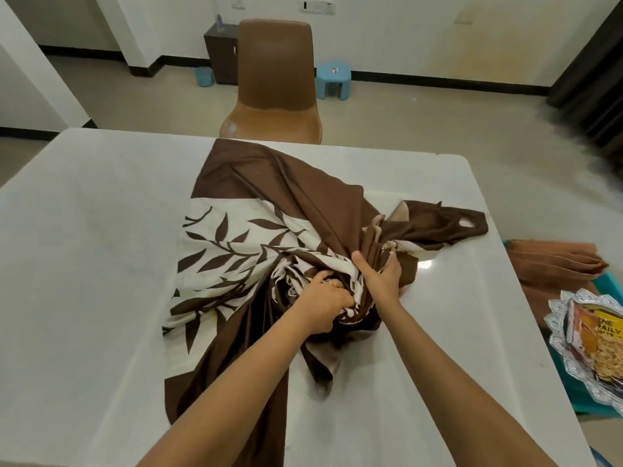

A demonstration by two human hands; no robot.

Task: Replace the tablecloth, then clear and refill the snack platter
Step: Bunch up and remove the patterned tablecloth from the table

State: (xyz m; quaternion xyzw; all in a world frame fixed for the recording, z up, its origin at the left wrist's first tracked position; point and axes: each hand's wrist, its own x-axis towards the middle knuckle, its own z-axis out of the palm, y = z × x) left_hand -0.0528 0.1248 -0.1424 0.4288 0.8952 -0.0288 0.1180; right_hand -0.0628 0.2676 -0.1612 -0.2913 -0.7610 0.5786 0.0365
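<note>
A brown tablecloth (269, 183) with a cream panel of dark leaf prints lies bunched in the middle of the white table (87, 264). My left hand (323, 298) grips a wad of the gathered cloth. Just to its right, my right hand (381, 274) clutches the folds where the fabric is drawn together. One corner of the cloth trails toward the table's right edge. At the far right a silver snack platter (559, 338) holds a yellow snack packet (603, 345), partly cut off by the frame.
A folded tan cloth (553, 261) lies on a teal surface (603, 284) right of the table. A brown chair (273, 82) stands at the far side. A blue stool (333, 79), a small blue bin (204, 76) and a dark cabinet (220, 52) sit by the back wall.
</note>
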